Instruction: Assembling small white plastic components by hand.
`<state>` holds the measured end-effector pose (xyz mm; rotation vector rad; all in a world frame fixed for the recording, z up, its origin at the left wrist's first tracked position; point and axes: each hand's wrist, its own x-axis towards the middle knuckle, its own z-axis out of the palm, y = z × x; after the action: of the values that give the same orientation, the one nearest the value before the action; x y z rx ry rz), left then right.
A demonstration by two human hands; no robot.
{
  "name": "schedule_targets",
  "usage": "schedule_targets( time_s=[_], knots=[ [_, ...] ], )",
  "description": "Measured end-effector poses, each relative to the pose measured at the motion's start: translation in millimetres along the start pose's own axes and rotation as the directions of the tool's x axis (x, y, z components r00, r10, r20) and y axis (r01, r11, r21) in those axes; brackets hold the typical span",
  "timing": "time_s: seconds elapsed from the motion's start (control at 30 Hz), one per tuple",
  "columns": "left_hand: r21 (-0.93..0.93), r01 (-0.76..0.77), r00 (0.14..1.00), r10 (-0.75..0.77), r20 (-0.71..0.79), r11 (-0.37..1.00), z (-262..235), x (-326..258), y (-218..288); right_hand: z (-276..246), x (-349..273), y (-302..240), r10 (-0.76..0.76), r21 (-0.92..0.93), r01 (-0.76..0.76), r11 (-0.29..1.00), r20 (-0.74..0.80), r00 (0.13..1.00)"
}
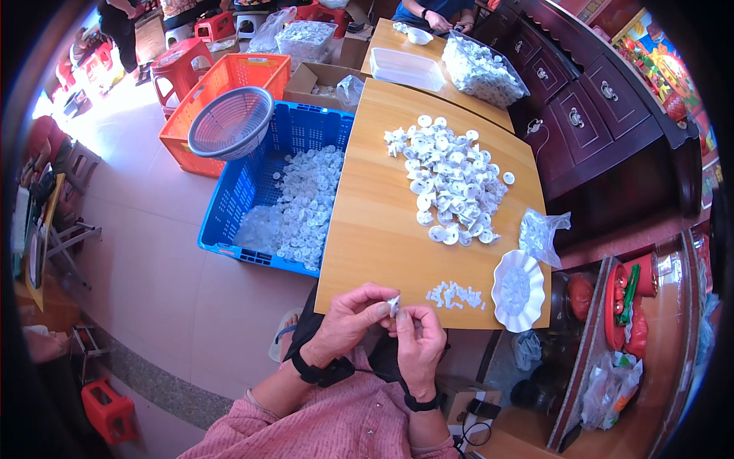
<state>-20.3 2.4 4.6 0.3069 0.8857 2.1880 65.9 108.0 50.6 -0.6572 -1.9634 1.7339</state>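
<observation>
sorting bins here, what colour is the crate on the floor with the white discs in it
Blue, seen clearly in the head view: the crate beside the table.

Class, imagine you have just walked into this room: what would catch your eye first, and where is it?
First, the heap of white round plastic parts spread across the middle of the wooden table. Left of the table, a blue crate on the floor holds more of them. At the table's near edge, the left hand and right hand pinch one small white piece between their fingers.
</observation>
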Motion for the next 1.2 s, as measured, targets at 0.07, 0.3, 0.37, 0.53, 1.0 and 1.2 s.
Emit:
schedule_targets(
  time_s=[0.07, 0.3, 0.37, 0.53, 1.0, 1.2],
  knots=[
    [0.008, -0.006, 1.0, 0.006, 0.005, 1.0, 0, -1, 6, -1, 1, 2, -0.002, 0.033, 0.002, 0.999, 0.021, 1.0],
    [0.078, -0.289, 0.829, 0.29, -0.477, 0.954, -61, 9, 55, -16, 1, 18, -0.038, -0.091, 0.037, 0.995, -0.016, 0.999],
    [0.083, -0.292, 0.803, 0.291, -0.52, 0.953, -98, 18, 61, -21, 0, 21, -0.024, -0.137, 0.019, 0.99, -0.035, 0.999],
    [0.142, -0.304, 0.664, 0.317, -0.678, 0.942, -147, 45, 60, -35, -4, 31, -0.049, -0.188, 0.034, 0.982, -0.079, 0.996],
    [0.887, -0.227, 0.973, 0.126, 0.192, 0.402, 37, 63, 69, -82, 5, 42, -0.253, -0.492, 0.102, 0.865, -0.252, 0.934],
    [0.947, -0.292, 0.949, 0.159, 0.271, 0.13, 50, 114, 32, -91, -1, 40, -0.285, -0.549, 0.097, 0.83, -0.269, 0.92]
  ],
)
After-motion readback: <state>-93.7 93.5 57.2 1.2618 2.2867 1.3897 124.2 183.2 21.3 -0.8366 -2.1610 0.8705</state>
